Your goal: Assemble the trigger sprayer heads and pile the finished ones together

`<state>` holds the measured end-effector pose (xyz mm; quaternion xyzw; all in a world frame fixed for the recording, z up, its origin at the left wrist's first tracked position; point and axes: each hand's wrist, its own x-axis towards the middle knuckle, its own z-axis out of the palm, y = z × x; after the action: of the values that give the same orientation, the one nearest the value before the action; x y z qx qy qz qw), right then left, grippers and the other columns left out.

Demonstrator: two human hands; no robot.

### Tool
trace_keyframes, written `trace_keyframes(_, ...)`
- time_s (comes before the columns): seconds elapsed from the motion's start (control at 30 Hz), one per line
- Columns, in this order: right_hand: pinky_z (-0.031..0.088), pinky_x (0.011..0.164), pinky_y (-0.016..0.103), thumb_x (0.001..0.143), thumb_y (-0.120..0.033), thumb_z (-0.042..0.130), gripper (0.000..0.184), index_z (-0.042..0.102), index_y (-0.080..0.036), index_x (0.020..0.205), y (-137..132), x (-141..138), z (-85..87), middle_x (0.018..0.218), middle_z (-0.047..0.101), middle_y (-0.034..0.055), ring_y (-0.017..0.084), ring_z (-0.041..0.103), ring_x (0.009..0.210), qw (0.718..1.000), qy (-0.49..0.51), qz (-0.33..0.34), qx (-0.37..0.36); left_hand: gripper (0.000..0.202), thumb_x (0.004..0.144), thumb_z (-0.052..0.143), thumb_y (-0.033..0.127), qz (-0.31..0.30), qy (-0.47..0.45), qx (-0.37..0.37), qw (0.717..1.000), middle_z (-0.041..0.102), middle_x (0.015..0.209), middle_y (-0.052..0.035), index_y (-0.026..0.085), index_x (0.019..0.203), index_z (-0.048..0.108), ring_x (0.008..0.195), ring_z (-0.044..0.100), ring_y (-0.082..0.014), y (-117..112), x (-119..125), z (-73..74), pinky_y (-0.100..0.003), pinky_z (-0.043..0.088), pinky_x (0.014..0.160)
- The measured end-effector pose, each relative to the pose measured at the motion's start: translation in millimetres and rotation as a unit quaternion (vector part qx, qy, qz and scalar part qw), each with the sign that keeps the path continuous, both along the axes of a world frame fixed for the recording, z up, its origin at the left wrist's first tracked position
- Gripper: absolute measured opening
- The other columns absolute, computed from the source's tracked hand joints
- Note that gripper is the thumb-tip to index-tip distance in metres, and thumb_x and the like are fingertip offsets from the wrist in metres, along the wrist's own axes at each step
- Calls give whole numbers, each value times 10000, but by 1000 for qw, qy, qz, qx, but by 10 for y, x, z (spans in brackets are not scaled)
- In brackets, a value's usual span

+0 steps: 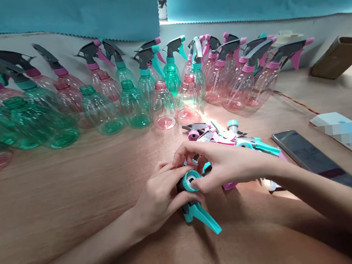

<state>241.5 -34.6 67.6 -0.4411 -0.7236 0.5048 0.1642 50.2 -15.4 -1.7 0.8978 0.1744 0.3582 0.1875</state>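
A teal and dark grey trigger spray head (204, 218) is held just above the table, its teal collar facing up and its trigger pointing down and right. My left hand (159, 192) is closed around its body from the left. From the right, my right hand (223, 162) curls over it, thumb at the rim of the collar and fingers bent behind. What lies between the right fingertips is partly hidden. Just beyond the right hand is a heap of loose pink, teal and grey spray heads (233, 126), partly covered by the hand and forearm.
Open-necked green bottles (134, 107) and pink bottles (162, 106) stand across the table. Behind them are several bottles with spray heads fitted (233, 77). To the right lie a phone (317, 159), a white power strip (339, 129) and a brown box (337, 58).
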Motion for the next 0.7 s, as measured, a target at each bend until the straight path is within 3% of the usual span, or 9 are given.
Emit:
trace_keyframes(0.17, 443, 719, 277, 708, -186, 629, 342, 538, -176, 1037, -16, 8, 12, 1027, 590, 25, 150, 537, 867, 999, -11, 8, 46, 302, 915, 492, 429, 2, 12, 3, 1000, 676, 754, -9, 147, 946, 595, 774, 654, -157, -15, 17, 38, -306, 416, 845)
trace_keyframes(0.4, 422, 689, 302, 778, -266, 563, 264, 514, -191, 1026, -96, -27, 50, 991, 533, 39, 165, 508, 828, 985, -111, 34, 125, 293, 928, 487, 380, -6, 7, 31, 999, 673, 832, -52, 116, 1022, 570, 832, 643, -173, 11, 5, -24, -316, 423, 862)
trace_keyframes(0.57, 390, 667, 273, 753, -128, 498, 233, 507, -156, 984, -172, -127, 9, 959, 492, 34, 134, 472, 784, 963, -153, 23, 220, 173, 925, 485, 276, 15, 32, 1, 999, 670, 822, -21, 155, 1006, 579, 789, 633, -165, 25, -12, -52, -322, 440, 848)
trace_keyframes(0.7, 381, 637, 269, 764, -165, 516, 200, 518, -158, 964, -148, -111, -12, 951, 501, 20, 124, 475, 769, 966, -150, 26, 209, 175, 915, 503, 266, 21, 47, -16, 999, 670, 812, -16, 152, 1019, 585, 787, 625, -168, 14, -5, -29, -325, 450, 844)
